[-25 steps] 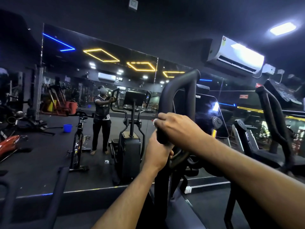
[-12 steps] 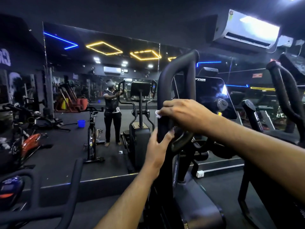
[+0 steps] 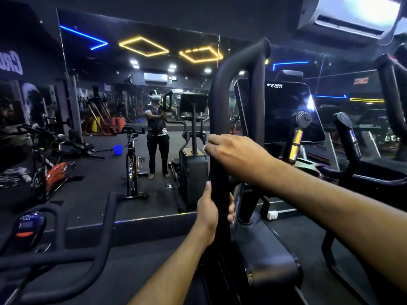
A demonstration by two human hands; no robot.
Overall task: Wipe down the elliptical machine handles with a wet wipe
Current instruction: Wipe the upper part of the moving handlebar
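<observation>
Your right hand [image 3: 237,156] grips the black looped foam elliptical handle [image 3: 222,102], a white wet wipe [image 3: 205,148] beneath its fingers. The handle's axis runs 12 to 6; your left hand [image 3: 209,209] grips it at 6.

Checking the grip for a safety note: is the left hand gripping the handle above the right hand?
No, the left hand grips the elliptical handle below the right hand.

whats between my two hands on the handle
In the head view, only a bare stretch of black handle separates the right hand above from the left hand below; a bit of white wipe peeks by the right fingertips.
</observation>
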